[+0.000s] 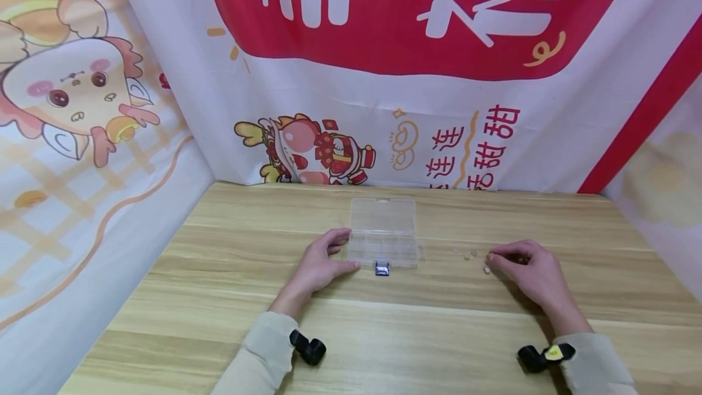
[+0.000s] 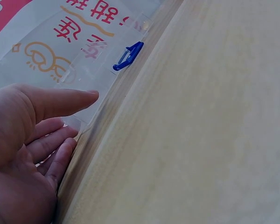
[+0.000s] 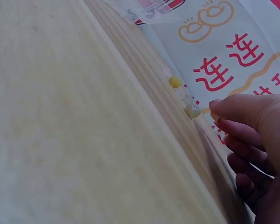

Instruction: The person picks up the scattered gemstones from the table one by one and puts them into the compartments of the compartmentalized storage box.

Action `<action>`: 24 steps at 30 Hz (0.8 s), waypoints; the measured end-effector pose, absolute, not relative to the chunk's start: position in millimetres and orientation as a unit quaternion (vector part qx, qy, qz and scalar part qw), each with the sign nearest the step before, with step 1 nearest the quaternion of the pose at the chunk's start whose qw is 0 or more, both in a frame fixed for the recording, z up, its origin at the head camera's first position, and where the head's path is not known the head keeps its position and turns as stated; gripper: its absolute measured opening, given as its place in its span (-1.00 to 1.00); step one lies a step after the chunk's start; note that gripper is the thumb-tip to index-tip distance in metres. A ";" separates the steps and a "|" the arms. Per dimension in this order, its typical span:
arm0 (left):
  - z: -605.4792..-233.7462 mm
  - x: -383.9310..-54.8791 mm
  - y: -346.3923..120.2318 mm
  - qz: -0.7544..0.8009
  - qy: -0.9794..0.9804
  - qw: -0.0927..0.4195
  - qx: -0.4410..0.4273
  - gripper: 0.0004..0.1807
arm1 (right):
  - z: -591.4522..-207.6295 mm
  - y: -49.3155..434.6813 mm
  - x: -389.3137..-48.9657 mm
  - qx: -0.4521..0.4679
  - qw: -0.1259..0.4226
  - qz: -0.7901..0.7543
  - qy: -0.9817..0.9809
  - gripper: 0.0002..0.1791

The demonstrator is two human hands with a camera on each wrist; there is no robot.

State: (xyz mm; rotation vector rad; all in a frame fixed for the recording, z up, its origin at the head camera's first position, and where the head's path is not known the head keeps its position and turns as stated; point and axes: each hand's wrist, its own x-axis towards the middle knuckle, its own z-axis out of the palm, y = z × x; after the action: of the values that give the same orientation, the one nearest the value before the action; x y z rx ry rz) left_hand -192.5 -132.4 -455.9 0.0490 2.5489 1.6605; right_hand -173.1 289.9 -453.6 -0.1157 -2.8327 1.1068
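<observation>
A clear plastic compartment box (image 1: 382, 250) lies on the table with its lid (image 1: 382, 215) raised at the back. My left hand (image 1: 325, 259) rests against its left end, thumb straight along the front corner and the other fingers extended at the side. In the left wrist view the thumb overlaps the clear wall near a blue latch (image 2: 129, 56). My right hand (image 1: 523, 268) is to the right of the box, thumb and forefinger pinching a tiny bead mostly hidden by the fingertips. Just below them lies a pale bead (image 1: 486, 270). A yellow bead (image 3: 175, 82) sits farther along.
Several small beads lie between the box and my right hand, among them a pale one (image 1: 474, 253). A printed cloth (image 1: 395, 96) hangs along the table's back edge. More printed cloth (image 1: 109, 212) borders the left side. Wood-grain tabletop (image 1: 395, 334) extends in front of the box.
</observation>
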 end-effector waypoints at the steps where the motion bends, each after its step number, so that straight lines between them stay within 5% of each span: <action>1: -455.9 -192.2 -132.4 0.545 0.837 0.049 0.016 -0.19 | -453.5 289.0 -173.4 -0.039 0.053 0.365 -0.929 -0.53; 24: -455.2 -191.1 -133.7 0.547 0.836 0.046 0.025 -0.19 | -427.8 245.7 -176.5 -0.021 0.059 0.432 -0.900 -0.53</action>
State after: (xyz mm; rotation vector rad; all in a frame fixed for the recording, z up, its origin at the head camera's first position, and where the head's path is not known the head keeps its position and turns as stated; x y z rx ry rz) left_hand -191.1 -133.7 -455.2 0.0767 2.5504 1.6692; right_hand -176.5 245.7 -427.8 -0.0624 -2.7258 1.3079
